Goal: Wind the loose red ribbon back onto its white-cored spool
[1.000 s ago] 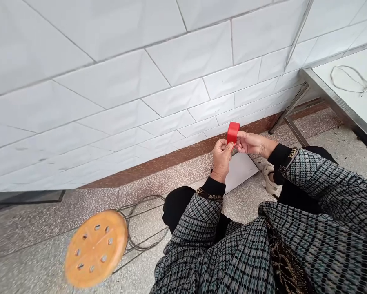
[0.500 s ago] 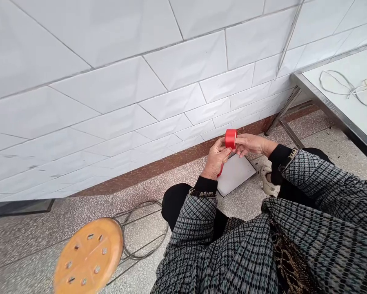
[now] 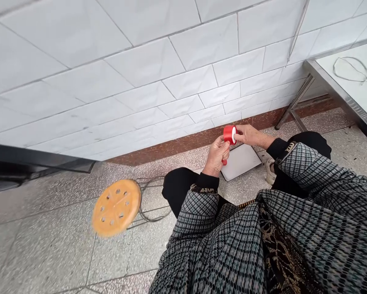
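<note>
A roll of red ribbon (image 3: 228,134) with a white core is held up between my two hands, above the floor near the wall. My left hand (image 3: 215,157) is closed, with its thumb and fingers against the underside of the roll. A bit of red shows below that thumb, at the lower side of the hand. From the other side, my right hand (image 3: 250,135) grips the roll at its white core, some fingertips hidden inside or behind it. Below the hands, a flat pale panel with a dark edge (image 3: 243,162) lies on the floor.
An orange round stool (image 3: 117,207) with a metal frame is at the left on the speckled floor (image 3: 63,249). A metal-edged table (image 3: 351,98) holding looped cord (image 3: 350,69) stands at the right. White tiled wall (image 3: 183,90) runs ahead; a dark object (image 3: 48,163) is at left.
The roll has turned so its white core now shows, and my right fingers have moved to that core. The whole view has shifted, bringing more of the floor and the stool into sight.
</note>
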A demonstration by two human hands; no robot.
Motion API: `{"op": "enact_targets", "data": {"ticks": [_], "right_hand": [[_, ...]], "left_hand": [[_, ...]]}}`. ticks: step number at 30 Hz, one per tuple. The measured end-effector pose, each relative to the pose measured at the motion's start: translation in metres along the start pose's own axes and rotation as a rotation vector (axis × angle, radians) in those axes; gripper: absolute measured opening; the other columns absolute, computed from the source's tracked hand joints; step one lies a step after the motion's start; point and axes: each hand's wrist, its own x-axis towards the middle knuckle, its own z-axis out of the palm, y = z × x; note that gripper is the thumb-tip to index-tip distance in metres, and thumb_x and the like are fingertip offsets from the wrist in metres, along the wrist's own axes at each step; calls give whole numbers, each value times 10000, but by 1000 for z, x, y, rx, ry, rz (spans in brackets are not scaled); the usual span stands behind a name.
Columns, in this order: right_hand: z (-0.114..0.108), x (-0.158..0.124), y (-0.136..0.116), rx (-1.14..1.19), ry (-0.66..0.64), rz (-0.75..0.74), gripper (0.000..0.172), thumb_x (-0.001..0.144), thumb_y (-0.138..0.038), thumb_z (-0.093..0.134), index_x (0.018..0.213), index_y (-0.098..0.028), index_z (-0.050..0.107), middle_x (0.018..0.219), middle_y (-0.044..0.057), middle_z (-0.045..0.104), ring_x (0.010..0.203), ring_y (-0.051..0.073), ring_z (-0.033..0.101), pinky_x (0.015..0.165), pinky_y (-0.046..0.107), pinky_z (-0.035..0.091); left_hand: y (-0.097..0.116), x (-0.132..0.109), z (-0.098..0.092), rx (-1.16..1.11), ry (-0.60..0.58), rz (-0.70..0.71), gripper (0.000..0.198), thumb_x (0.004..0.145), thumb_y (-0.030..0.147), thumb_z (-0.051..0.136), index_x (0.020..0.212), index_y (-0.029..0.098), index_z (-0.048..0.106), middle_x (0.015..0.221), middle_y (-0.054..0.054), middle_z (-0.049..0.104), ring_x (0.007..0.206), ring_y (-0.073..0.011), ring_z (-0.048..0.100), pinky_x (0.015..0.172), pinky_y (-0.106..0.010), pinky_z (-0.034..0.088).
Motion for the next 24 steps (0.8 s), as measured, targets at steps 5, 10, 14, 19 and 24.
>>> {"op": "enact_targets", "data": {"ticks": [5,10,14,19,24], "right_hand": [[17,-7,-13,355,28,309,251,955,-94,653,727,-194,624,544,-15,593,528,144,561,565,252,467],[20,-8,-17,604,4,464,337,998,-83,592,675,-172,634,606,6,617,500,106,504,524,230,459],[20,-6,-11,714,-66,518,299,1015,-139,610,723,-163,675,666,32,671,540,112,521,558,227,483],[24,-5,-6,827,-221,614,235,1032,-226,692,802,-183,674,660,29,663,541,110,480,537,202,475],[23,-12,-11,910,-261,698,314,1107,-218,559,812,-181,659,638,19,639,518,96,459,486,160,432]], "left_hand": [[-12,-12,10,-18,147,140,629,772,537,977,1199,207,653,491,165,383,389,-42,236,451,-224,121],[-20,-10,8,15,145,187,678,743,599,974,1184,207,640,470,166,395,377,-52,258,427,-221,175],[-23,-6,2,66,114,150,761,730,623,969,1267,199,636,475,162,412,372,-54,266,421,-224,179],[-26,0,-8,156,89,164,780,736,620,967,1312,204,644,503,148,429,384,-51,296,426,-223,180],[-26,3,-11,201,107,162,728,734,580,978,1266,179,683,509,135,435,392,-40,276,425,-218,173]]}}
